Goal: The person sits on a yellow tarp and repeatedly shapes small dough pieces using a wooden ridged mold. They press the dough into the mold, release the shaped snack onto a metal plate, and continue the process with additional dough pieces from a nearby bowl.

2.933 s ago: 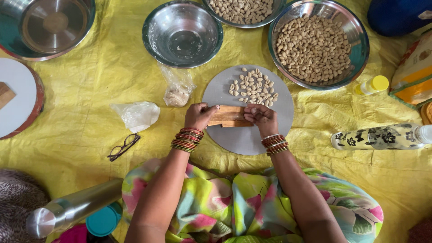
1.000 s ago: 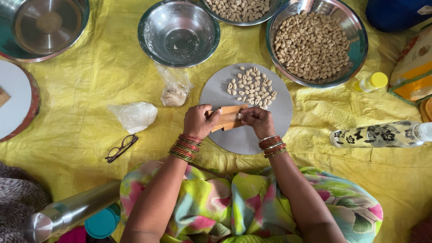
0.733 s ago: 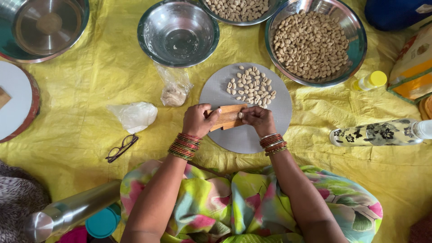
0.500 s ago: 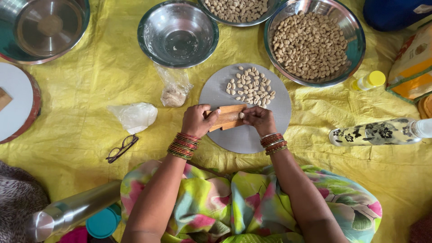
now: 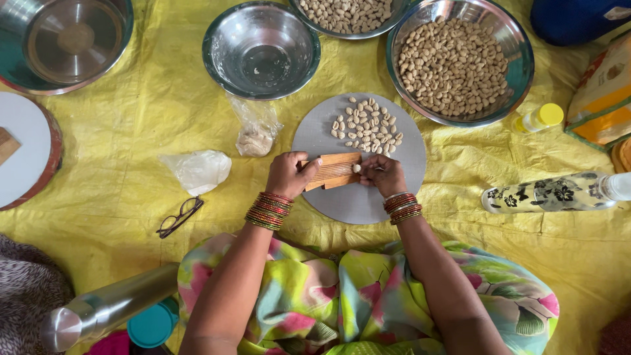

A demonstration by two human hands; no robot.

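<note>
Down on the yellow sheet [image 5: 131,131], the person sits with both forearms reaching forward over a round grey board [image 5: 358,197]. The left hand [image 5: 288,175] is curled around the near end of a small ridged wooden block [image 5: 333,171], fingers clamped on it, thumb lying along its top edge. The right hand [image 5: 383,175] has its fingertips pinched together on one small pale dough piece [image 5: 357,168], which touches the right end of the block. Both wrists carry stacks of red and gold bangles.

The block lies on the middle of the grey board, just below a loose heap of shaped pale pieces [image 5: 368,125]; they are too many and too small to count exactly.

Four steel bowls stand along the far edge: one large bowl [image 5: 69,39] at far left with a smaller dish inside it, one bare bowl [image 5: 261,49], one partly cut off at the top [image 5: 345,13] holding pale pieces, and one wide bowl [image 5: 460,59] filled with them. Two clear plastic bags [image 5: 256,128] lie left of the board. One pair of spectacles [image 5: 179,217], one steel flask [image 5: 108,306] and one patterned bottle [image 5: 555,192] lie on the sheet.
</note>
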